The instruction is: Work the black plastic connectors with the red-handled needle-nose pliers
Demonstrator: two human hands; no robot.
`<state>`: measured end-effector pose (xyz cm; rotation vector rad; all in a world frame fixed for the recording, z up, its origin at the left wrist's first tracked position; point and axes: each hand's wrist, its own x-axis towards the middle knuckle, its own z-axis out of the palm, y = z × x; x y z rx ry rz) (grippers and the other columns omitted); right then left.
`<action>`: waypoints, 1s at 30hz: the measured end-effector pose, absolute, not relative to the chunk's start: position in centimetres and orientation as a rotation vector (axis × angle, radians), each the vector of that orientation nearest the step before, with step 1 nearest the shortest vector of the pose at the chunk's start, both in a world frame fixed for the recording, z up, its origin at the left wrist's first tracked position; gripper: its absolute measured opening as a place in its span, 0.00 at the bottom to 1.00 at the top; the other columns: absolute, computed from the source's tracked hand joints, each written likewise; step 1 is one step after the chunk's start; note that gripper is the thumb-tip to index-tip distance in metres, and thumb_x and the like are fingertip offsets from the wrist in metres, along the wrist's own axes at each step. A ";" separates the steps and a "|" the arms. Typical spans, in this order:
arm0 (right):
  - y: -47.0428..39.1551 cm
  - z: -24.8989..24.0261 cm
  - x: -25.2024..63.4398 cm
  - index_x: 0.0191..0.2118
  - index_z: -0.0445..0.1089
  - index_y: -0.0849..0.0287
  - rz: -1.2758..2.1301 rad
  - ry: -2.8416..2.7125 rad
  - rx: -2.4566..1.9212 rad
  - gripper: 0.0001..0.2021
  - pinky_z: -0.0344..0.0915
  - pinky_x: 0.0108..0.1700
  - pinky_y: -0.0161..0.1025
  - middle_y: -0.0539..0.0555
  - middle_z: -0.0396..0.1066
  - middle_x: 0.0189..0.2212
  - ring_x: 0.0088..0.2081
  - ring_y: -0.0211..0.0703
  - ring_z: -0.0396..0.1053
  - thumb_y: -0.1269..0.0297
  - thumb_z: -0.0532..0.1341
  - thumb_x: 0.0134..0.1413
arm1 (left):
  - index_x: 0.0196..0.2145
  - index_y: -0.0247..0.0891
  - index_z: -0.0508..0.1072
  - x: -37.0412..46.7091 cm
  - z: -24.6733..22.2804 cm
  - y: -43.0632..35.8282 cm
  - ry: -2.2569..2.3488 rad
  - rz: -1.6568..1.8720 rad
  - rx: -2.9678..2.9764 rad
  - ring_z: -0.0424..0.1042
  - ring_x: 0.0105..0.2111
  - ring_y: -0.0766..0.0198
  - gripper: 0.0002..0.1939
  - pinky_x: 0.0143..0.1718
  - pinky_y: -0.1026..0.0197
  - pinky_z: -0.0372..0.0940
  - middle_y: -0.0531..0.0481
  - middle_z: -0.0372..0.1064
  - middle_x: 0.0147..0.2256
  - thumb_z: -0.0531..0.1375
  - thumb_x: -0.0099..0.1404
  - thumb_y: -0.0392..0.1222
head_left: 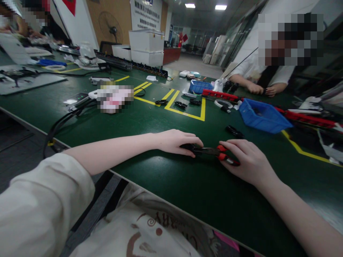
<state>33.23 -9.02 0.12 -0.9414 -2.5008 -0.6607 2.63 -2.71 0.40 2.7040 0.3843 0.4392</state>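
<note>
Left hand (175,141), thumb and fingers nearly together, pinches a small black piece (188,146) just in from the near edge of the table (163,182), while the right hand (245,157) curls round red-handled pliers (210,151) whose tips seem to meet it. Work on that piece looks under way, not finished; from here I can't tell whether the loose black parts (234,131) farther from that edge are done or waiting.

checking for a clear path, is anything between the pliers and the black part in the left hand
Nothing visible is: the pliers in the right hand reach up to the black part in the left hand, seemingly touching it. The loose black piece nearby lies beyond them, off that line.
</note>
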 end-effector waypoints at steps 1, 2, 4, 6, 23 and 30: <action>-9.0 0.1 33.2 0.58 0.67 0.58 -0.674 -2.494 -0.942 0.22 0.73 0.43 0.52 0.62 0.74 0.46 0.45 0.55 0.74 0.65 0.63 0.58 | 0.59 0.44 0.67 2.6 0.3 -2.7 0.380 0.450 2.708 0.75 0.45 0.60 0.21 0.42 0.62 0.64 0.46 0.72 0.52 0.60 0.71 0.47; -9.0 0.2 33.2 0.59 0.67 0.58 -0.685 -2.487 -0.939 0.23 0.72 0.44 0.52 0.62 0.74 0.46 0.46 0.56 0.73 0.65 0.63 0.58 | 0.60 0.44 0.67 2.6 0.3 -2.6 0.376 0.458 2.715 0.75 0.46 0.60 0.22 0.42 0.63 0.65 0.46 0.72 0.52 0.60 0.71 0.47; -9.0 0.2 33.2 0.59 0.67 0.59 -0.708 -2.477 -0.926 0.23 0.71 0.44 0.52 0.62 0.74 0.47 0.46 0.56 0.73 0.65 0.63 0.57 | 0.63 0.45 0.65 2.6 0.1 -2.6 0.370 0.467 2.738 0.75 0.45 0.60 0.24 0.42 0.63 0.65 0.46 0.72 0.52 0.60 0.71 0.47; -9.0 0.3 33.2 0.59 0.67 0.59 -0.741 -2.473 -0.922 0.23 0.71 0.44 0.51 0.62 0.73 0.47 0.46 0.56 0.72 0.65 0.63 0.58 | 0.65 0.45 0.64 2.6 0.1 -2.5 0.372 0.460 2.778 0.75 0.43 0.61 0.26 0.40 0.64 0.64 0.46 0.72 0.51 0.59 0.72 0.48; -9.0 0.2 33.4 0.63 0.65 0.56 -0.642 -2.465 -0.917 0.27 0.71 0.47 0.53 0.61 0.74 0.48 0.48 0.56 0.73 0.67 0.63 0.57 | 0.55 0.40 0.73 2.8 0.2 -2.7 0.386 0.511 2.757 0.77 0.42 0.61 0.19 0.37 0.64 0.64 0.46 0.75 0.48 0.62 0.70 0.50; -9.0 -0.1 33.4 0.58 0.68 0.55 -0.568 -2.496 -0.952 0.22 0.72 0.44 0.51 0.60 0.75 0.46 0.46 0.54 0.74 0.64 0.63 0.57 | 0.52 0.39 0.74 2.8 0.2 -2.9 0.393 0.515 2.808 0.77 0.39 0.62 0.19 0.35 0.64 0.62 0.47 0.77 0.46 0.62 0.69 0.53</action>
